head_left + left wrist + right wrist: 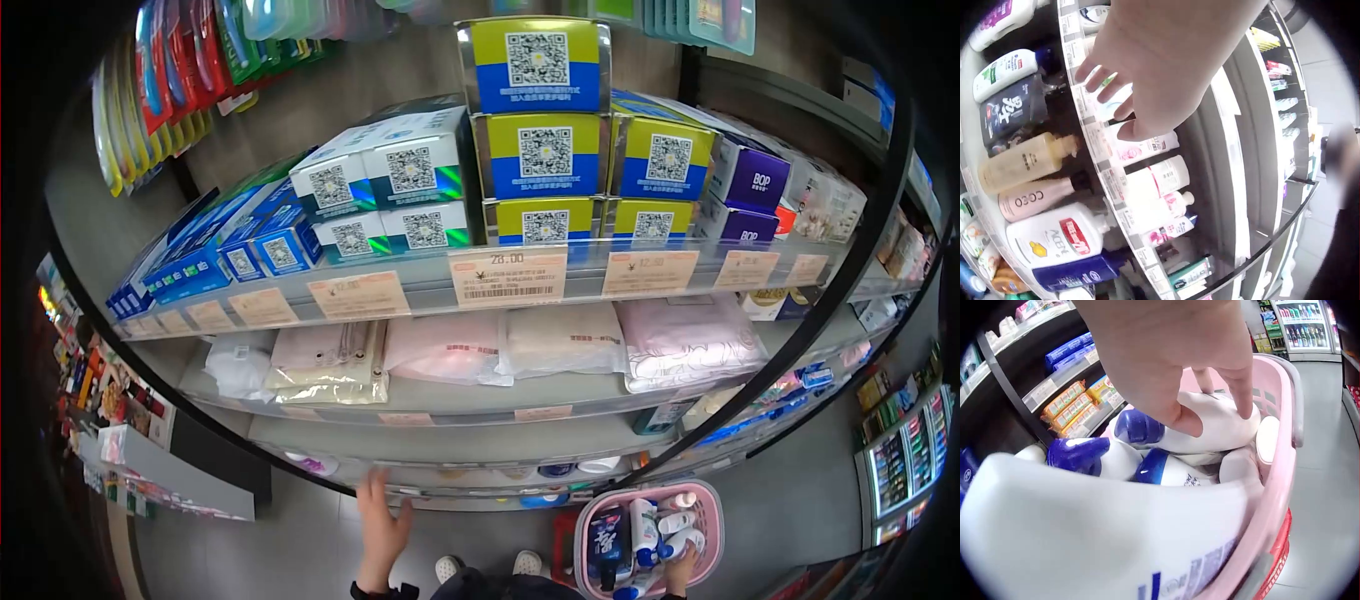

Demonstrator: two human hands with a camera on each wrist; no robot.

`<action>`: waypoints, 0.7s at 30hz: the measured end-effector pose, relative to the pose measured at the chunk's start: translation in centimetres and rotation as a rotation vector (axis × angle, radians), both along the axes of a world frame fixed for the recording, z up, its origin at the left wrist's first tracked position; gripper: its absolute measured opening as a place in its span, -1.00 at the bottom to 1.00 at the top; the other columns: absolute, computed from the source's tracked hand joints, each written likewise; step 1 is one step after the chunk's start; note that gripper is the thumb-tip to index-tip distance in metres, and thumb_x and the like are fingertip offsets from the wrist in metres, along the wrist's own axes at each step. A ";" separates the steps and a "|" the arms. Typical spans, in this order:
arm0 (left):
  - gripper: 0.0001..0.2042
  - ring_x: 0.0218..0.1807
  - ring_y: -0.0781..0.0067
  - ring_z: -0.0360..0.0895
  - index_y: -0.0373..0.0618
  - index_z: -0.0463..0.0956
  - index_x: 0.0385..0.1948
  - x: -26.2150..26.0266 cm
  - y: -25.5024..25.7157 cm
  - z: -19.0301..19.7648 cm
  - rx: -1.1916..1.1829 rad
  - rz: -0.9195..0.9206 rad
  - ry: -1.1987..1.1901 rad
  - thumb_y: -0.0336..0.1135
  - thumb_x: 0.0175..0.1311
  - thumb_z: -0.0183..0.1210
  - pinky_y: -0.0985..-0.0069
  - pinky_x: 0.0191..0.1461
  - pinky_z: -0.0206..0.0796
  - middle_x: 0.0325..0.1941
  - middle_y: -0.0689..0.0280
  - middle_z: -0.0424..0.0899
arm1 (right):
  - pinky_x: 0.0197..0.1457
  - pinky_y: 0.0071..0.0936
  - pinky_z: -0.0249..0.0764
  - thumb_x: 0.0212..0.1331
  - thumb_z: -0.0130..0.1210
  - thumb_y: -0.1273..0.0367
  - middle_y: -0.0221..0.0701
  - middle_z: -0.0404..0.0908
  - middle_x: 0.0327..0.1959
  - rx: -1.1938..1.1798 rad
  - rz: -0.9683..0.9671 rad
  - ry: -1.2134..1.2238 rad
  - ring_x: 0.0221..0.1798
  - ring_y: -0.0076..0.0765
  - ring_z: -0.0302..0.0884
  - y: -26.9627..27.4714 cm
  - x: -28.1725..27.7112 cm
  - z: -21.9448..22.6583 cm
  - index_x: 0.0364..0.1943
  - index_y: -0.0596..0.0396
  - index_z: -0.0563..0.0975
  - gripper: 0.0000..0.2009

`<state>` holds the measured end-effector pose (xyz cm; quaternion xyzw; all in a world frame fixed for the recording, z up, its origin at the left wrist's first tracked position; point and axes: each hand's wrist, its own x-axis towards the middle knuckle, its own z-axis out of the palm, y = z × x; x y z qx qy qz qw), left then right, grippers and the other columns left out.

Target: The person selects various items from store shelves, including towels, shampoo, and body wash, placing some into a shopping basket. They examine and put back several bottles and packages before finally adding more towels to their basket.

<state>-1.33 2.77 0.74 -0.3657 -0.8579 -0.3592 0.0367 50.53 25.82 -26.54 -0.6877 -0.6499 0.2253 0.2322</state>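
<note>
In the head view my left hand [384,532] is held up before the lower shelves, its fingers spread and nothing in it. The left wrist view shows this hand [1147,69] overlapping a row of packed bottles and tubes. My right hand [680,573] reaches into a pink basket [716,522] at the lower right. Seen from the right wrist, its thumb and fingers grip a white bottle [1219,428] with a blue cap, which lies on its side among other white bottles. A large white bottle [1072,519] fills the front of that view.
Boxes with QR codes [545,150] stand on the upper shelf, above bagged pink and cream packs [445,348]. Toothbrush packs [180,70] hang at the upper left. Beneath the pink basket is a red one [563,545]. A lit drinks fridge [905,465] stands at the right.
</note>
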 end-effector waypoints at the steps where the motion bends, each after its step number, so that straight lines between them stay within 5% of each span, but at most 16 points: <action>1: -0.41 0.29 -0.17 0.18 -0.18 0.30 0.15 -0.8 0.4 0.3 0.004 0.005 0.001 -0.50 -0.06 0.18 0.08 0.29 0.05 0.26 -0.11 0.25 | 0.19 -0.06 0.25 -0.27 0.02 0.65 -0.04 0.31 0.05 0.010 -0.006 -0.021 0.14 0.28 0.26 0.2 0.1 -0.1 0.10 0.08 0.33 -0.37; 3: -0.29 0.44 -0.24 -0.12 -0.18 0.15 0.25 -2.5 0.9 0.4 -0.178 0.115 0.220 -0.50 -0.10 0.16 -0.07 0.39 -0.21 0.39 -0.15 0.00 | 0.19 -0.05 0.25 -0.27 0.02 0.65 -0.04 0.31 0.04 -0.016 -0.008 -0.009 0.13 0.27 0.26 0.6 0.3 -0.2 0.10 0.07 0.33 -0.37; 6: -0.25 0.49 -0.20 -0.27 -0.18 0.13 0.26 -4.7 1.5 -1.5 -0.330 0.151 0.206 -0.48 -0.15 0.13 -0.17 0.42 -0.38 0.42 -0.12 -0.05 | 0.18 -0.05 0.26 -0.26 0.02 0.64 -0.04 0.32 0.03 -0.002 0.006 0.004 0.11 0.25 0.29 0.9 1.3 -1.3 0.08 0.04 0.34 -0.38; 12: -0.26 0.49 -0.20 -0.27 -0.20 0.14 0.25 -5.3 2.5 -4.2 -0.267 0.270 0.229 -0.47 -0.18 0.10 -0.21 0.42 -0.43 0.40 -0.12 0.00 | 0.13 -0.11 0.33 -0.24 0.02 0.62 -0.01 0.47 -0.07 -0.050 0.015 -0.046 0.05 0.22 0.38 1.8 1.7 -0.7 0.05 0.01 0.43 -0.43; 14: -0.26 0.49 -0.20 -0.27 -0.21 0.14 0.25 -5.5 2.3 -4.3 -0.262 0.268 0.230 -0.46 -0.18 0.10 -0.21 0.42 -0.44 0.39 -0.12 0.02 | 0.04 -0.12 0.41 -0.22 0.02 0.59 0.00 0.57 -0.21 -0.151 0.182 -0.086 -0.08 0.16 0.49 3.3 2.3 0.5 -0.10 0.09 0.54 -0.56; 15: -0.26 0.49 -0.19 -0.27 -0.21 0.15 0.25 -5.6 2.3 -4.4 -0.252 0.261 0.240 -0.45 -0.18 0.10 -0.22 0.42 -0.44 0.38 -0.12 0.04 | -0.05 -0.14 0.45 -0.23 0.00 0.58 -0.01 0.60 -0.32 0.046 0.141 -0.105 -0.19 0.14 0.55 3.5 0.9 1.7 -0.25 0.17 0.59 -0.67; 17: -0.27 0.49 -0.19 -0.26 -0.21 0.15 0.24 -5.8 2.2 -4.5 -0.259 0.257 0.240 -0.44 -0.18 0.10 -0.21 0.43 -0.45 0.38 -0.12 0.05 | -0.10 -0.23 0.47 -0.13 0.03 0.59 -0.06 0.61 -0.33 0.128 0.099 -0.012 -0.22 0.04 0.58 4.4 -2.7 6.2 -0.25 0.21 0.57 -0.73; 21: -0.27 0.48 -0.20 -0.22 -0.23 0.17 0.23 -6.1 1.7 -4.7 -0.255 0.239 0.269 -0.41 -0.17 0.10 -0.18 0.44 -0.46 0.36 -0.13 0.08 | -0.26 -0.48 0.45 0.12 0.08 0.53 -0.24 0.59 -0.42 0.207 0.165 0.470 -0.36 -0.34 0.57 3.1 -15.3 20.1 -0.33 0.24 0.56 -0.92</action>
